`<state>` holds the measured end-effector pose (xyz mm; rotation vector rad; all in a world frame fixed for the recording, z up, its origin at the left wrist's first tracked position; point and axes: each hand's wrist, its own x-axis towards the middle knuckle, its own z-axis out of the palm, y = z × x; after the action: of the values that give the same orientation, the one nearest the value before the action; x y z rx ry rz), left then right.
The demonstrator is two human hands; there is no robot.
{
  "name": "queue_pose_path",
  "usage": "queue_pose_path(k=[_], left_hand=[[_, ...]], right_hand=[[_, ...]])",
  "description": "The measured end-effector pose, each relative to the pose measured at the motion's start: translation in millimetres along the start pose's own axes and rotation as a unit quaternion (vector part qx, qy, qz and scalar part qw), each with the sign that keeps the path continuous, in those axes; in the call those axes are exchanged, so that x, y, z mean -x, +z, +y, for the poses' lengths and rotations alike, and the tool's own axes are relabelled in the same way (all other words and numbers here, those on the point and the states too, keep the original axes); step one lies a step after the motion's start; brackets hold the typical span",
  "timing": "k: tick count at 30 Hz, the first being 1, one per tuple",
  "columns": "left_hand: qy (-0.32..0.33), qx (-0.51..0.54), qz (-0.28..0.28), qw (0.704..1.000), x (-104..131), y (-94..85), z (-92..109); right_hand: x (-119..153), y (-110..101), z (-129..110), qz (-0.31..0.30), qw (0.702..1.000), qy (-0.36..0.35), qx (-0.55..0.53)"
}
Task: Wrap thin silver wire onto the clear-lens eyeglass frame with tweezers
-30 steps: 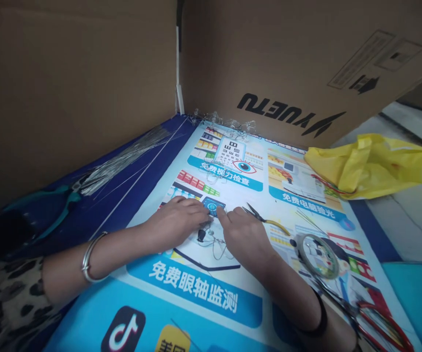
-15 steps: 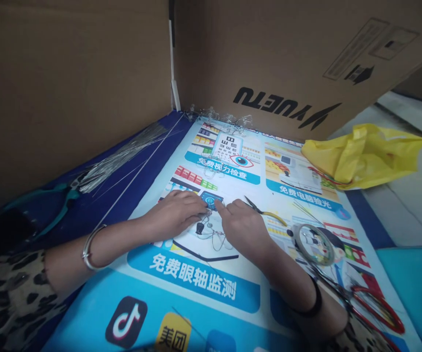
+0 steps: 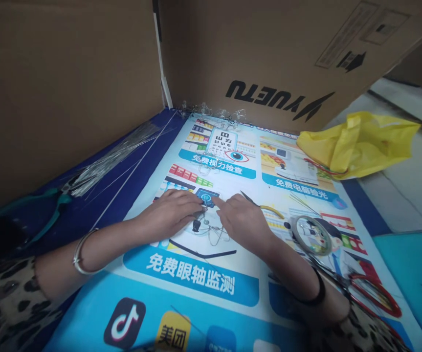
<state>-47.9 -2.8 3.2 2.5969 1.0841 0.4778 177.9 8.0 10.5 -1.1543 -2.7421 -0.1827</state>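
Note:
A thin wire bent into loops (image 3: 216, 235) sits between my hands over the printed poster. My left hand (image 3: 176, 212) is closed, with its fingertips at the upper end of this wire. From the other side my right hand (image 3: 245, 222) comes in, fingers curled and the index fingertip close to the left fingertips. The exact hold at the fingertips is too small to make out. Right behind my right hand lie pliers with a yellow handle (image 3: 272, 211), partly covered by it.
Straight wires (image 3: 102, 164) and teal-handled pliers (image 3: 58, 205) lie at left. Bent wire pieces (image 3: 229, 116) line the back by a cardboard box (image 3: 269, 54). A tape roll (image 3: 327, 242), red-handled scissors (image 3: 375, 296) and a yellow bag (image 3: 368, 146) are at right.
The whole view has shifted slightly, so things appear a little further left and up. Both hands stay together at the wire, whose loops have turned a little.

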Motion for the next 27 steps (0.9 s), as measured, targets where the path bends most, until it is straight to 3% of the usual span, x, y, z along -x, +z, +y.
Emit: queue_pose_path(k=[5, 10, 14, 18, 27], left_hand=[[0.05, 0.001, 0.037, 0.998, 4.9, -3.3, 8.1], [0.11, -0.04, -0.046, 0.992, 11.2, -0.4, 18.0], [0.097, -0.069, -0.056, 0.991, 13.5, 1.0, 24.6], [0.096, -0.09, -0.053, 0.99, 13.2, 0.3, 29.4], [0.046, -0.139, -0.095, 0.985, 15.5, 2.2, 46.6]], right_hand=[[4.6, -7.5, 4.6, -0.016, 0.998, 0.019, -0.065], [11.9, -6.4, 9.7, 0.018, 0.994, 0.004, -0.104], [25.6, -8.5, 3.6, 0.084, 0.99, 0.005, -0.112], [44.2, -10.2, -12.6, 0.108, 0.99, -0.009, -0.095], [61.5, 0.2, -31.7, 0.032, 0.996, -0.015, -0.076]])
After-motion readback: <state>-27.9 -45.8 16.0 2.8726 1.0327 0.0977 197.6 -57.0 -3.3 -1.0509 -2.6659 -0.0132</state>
